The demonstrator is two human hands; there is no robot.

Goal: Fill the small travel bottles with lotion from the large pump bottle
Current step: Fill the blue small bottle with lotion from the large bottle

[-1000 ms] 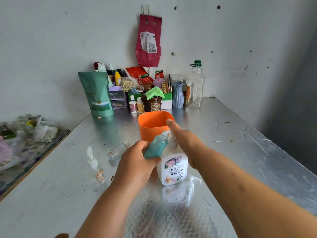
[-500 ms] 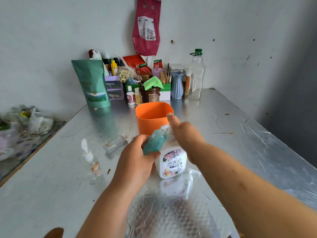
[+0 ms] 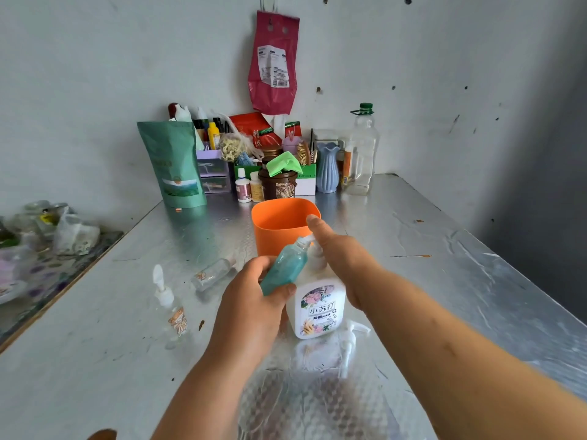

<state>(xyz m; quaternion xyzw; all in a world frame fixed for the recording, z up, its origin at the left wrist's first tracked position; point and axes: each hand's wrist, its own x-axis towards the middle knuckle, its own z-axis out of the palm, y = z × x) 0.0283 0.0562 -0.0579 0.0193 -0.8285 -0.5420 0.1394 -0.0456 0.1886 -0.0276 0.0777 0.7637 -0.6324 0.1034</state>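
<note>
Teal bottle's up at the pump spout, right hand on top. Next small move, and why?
Probably one slow press of the pump with the right hand. The left hand holds the small teal bottle tilted, its open neck right at the spout of the large pump bottle, and the right hand already rests on the pump head. Whether the neck sits exactly under the spout is hard to tell, so press gently.

orange cup behind, clear bottles left

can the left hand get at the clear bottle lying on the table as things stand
Probably not yet: the left hand is closed around the small teal travel bottle. The clear plastic bottle lying on its side sits just to its left with bare metal table between.
</note>
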